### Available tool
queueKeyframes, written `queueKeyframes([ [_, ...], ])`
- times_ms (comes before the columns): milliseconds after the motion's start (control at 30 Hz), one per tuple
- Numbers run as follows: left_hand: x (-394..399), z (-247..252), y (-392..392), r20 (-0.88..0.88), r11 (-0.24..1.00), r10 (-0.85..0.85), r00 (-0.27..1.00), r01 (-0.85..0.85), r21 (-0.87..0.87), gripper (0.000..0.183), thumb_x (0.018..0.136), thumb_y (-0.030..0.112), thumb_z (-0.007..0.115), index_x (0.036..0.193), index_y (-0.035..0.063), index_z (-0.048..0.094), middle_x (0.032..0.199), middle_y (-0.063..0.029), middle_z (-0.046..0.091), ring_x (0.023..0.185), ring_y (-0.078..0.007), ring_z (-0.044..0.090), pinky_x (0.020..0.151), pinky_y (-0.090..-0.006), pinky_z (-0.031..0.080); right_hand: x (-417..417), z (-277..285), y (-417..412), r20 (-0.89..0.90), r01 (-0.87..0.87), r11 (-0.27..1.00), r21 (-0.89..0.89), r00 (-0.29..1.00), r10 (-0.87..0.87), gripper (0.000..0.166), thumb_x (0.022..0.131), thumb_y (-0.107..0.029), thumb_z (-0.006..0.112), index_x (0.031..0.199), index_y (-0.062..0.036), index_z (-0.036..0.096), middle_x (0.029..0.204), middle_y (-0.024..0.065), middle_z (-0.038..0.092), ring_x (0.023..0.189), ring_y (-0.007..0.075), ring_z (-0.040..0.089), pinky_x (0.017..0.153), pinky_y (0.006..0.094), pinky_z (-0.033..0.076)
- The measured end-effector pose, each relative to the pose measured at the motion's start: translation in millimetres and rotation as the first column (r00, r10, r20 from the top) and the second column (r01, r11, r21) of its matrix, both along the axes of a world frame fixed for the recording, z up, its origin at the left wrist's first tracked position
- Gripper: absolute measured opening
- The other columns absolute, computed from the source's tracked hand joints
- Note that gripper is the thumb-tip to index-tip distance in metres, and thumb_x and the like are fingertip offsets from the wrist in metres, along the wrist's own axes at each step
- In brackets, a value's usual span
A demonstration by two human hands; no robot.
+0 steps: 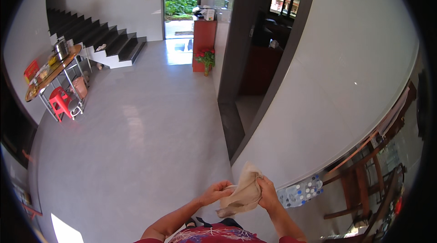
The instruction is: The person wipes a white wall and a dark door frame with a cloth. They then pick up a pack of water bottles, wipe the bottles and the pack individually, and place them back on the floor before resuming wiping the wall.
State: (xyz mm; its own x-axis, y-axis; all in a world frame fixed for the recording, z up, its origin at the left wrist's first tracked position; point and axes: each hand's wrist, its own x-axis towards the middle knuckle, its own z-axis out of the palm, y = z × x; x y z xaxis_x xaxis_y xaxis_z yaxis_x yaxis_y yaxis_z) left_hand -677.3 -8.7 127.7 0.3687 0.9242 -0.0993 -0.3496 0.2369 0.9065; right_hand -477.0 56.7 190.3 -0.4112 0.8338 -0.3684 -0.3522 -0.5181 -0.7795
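Observation:
A beige cloth (244,191) hangs gathered between my two hands, in front of my red patterned top (213,235). My left hand (217,192) pinches its left edge, thumb and fingers together. At the cloth's right side, my right hand (267,191) grips it with the thumb laid over the fabric. The lower end droops into a darker, greyish fold. Whether it is a rag or a garment I cannot tell.
Plastic bottles (300,191) with blue and white caps stand by the wall at my right, near wooden furniture (362,181). A doorway (235,123) opens ahead right. Far left are a table (58,72), a red stool (60,101) and dark stairs (102,36). Flowers (205,58) stand by a red cabinet (205,34).

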Motion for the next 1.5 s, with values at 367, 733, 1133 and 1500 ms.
queueKeyframes([
  [367, -25, 36, 80, -0.567, 0.651, 0.601, 0.563, 0.066, 0.756, 0.024, 0.083, 0.024, 0.066, 0.104, 0.0112, 0.064, 0.089, -0.0073, 0.059, 0.083, -0.0180, 0.058, 0.077, -0.0287, 0.046, 33, 46, 11, 0.560, -0.610, 0.284, 0.740, 0.323, -0.763, 0.022, 0.075, -0.004, 0.062, 0.097, -0.0068, 0.064, 0.079, 0.0066, 0.057, 0.062, 0.0225, 0.055, 0.058, 0.0334, 0.045],
  [733, 105, 177, 200, 0.434, 0.544, 0.541, 0.721, -0.693, 0.473, 0.034, 0.091, 0.007, 0.053, 0.123, 0.0051, 0.042, 0.101, -0.0108, 0.059, 0.087, -0.0188, 0.060, 0.075, -0.0279, 0.048, 42, 137, 55, 0.185, 0.168, 0.357, 0.919, 0.617, -0.765, 0.022, 0.091, -0.003, 0.043, 0.107, 0.0007, 0.057, 0.072, 0.0045, 0.063, 0.062, 0.0077, 0.054, 0.053, 0.0232, 0.043],
  [1133, 208, 134, 264, 0.134, 0.069, 0.744, 0.654, -0.274, 0.959, 0.074, 0.080, 0.045, 0.060, 0.131, -0.0018, 0.035, 0.142, -0.0300, 0.021, 0.134, -0.0442, 0.017, 0.105, -0.0568, 0.012, 68, 161, 84, -0.147, -0.677, -0.072, 0.732, -0.054, -0.988, 0.026, 0.083, -0.004, 0.051, 0.108, 0.0066, 0.053, 0.098, 0.0175, 0.059, 0.083, 0.0349, 0.055, 0.073, 0.0432, 0.043],
  [1500, 123, 235, 384, 0.159, 0.076, 0.708, 0.688, -0.299, 0.951, 0.078, 0.081, 0.052, 0.055, 0.135, 0.0015, 0.030, 0.143, -0.0277, 0.019, 0.136, -0.0438, 0.010, 0.106, -0.0576, 0.007, 85, 145, 100, -0.355, -0.790, 0.122, 0.601, -0.400, -0.845, 0.027, 0.085, -0.006, 0.051, 0.111, -0.0007, 0.048, 0.095, 0.0080, 0.057, 0.088, 0.0269, 0.048, 0.079, 0.0391, 0.034],
])
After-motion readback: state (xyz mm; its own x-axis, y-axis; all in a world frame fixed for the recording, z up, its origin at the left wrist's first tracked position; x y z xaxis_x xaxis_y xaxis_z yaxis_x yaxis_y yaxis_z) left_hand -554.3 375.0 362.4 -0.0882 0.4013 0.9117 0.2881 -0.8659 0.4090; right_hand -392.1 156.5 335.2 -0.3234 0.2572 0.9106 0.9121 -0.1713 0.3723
